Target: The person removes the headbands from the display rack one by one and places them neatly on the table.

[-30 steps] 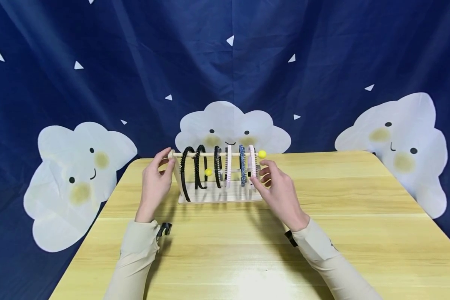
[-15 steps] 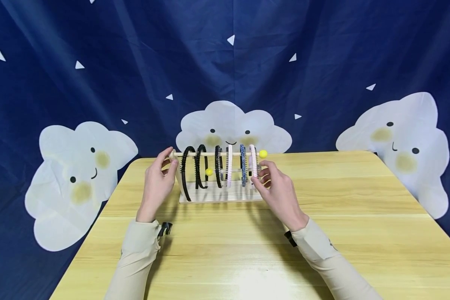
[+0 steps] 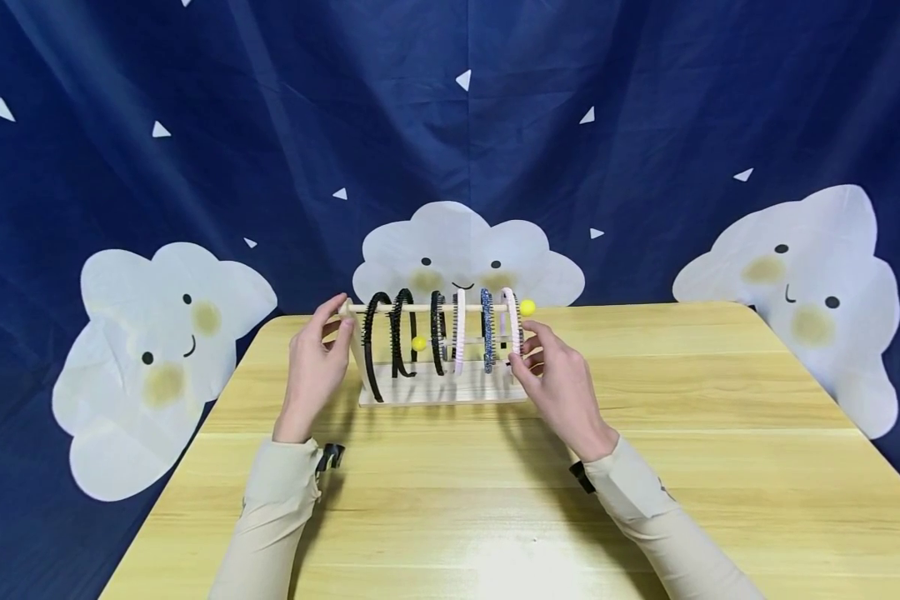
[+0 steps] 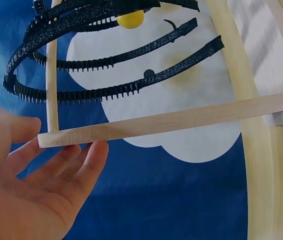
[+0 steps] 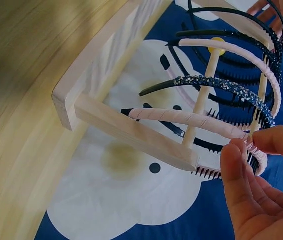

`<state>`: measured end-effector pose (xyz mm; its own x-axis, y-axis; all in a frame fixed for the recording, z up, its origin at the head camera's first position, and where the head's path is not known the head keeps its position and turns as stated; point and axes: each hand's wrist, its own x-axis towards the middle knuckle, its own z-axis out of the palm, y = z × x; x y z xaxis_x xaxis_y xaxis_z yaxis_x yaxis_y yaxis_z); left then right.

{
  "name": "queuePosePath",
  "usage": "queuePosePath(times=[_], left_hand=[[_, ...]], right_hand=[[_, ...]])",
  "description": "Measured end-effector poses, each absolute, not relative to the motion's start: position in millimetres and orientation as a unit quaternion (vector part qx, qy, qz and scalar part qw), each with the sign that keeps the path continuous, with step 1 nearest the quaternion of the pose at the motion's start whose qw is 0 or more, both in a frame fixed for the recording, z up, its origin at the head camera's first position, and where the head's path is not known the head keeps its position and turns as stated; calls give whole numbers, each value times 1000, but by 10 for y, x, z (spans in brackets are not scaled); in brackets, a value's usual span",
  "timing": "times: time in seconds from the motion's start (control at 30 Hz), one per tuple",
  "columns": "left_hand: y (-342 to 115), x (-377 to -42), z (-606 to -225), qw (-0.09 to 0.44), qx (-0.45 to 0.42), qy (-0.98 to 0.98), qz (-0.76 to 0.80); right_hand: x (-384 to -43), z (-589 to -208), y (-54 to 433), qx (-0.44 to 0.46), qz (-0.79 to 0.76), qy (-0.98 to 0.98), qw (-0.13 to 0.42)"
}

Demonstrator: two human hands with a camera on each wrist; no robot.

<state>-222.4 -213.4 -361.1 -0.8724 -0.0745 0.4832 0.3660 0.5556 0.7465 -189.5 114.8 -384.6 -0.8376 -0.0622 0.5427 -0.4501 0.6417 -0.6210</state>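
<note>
A wooden headband rack (image 3: 412, 393) stands on the table, with several toothed headbands hung over its top rod. At its left end my left hand (image 3: 315, 367) grips the top of the upright (image 4: 171, 120), thumb on one side and fingers on the other. My right hand (image 3: 562, 387) pinches the rightmost pale pink headband (image 5: 176, 116) between thumb and fingers. Left of that hang a blue glittery headband (image 3: 487, 342) and another pale pink headband (image 3: 460, 342). Black headbands (image 3: 370, 358) fill the left part of the rod.
A yellow ball (image 3: 527, 307) caps the top rod's right end, close to my right hand. Another yellow ball (image 3: 418, 343) shows lower, among the headbands. The wooden table (image 3: 450, 500) reaches to a blue curtain (image 3: 495, 150) with white clouds behind the rack.
The rightmost pale pink headband has shifted slightly right along the rod, toward the yellow ball, with my right hand on it. My left hand keeps its hold on the rack.
</note>
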Motion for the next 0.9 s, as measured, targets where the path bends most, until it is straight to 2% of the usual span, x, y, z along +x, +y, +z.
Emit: queuePosePath(times=[0.33,0.9], left_hand=[[-2149,-2229,-3616,243,-88,-848,-462],[-2149,-2227,-3623,239,-86,-848,-465]], right_hand=[[-1891,-3807,1182,144,412,-866,244],[-1882,-3671,1304,135,412,-852,293]])
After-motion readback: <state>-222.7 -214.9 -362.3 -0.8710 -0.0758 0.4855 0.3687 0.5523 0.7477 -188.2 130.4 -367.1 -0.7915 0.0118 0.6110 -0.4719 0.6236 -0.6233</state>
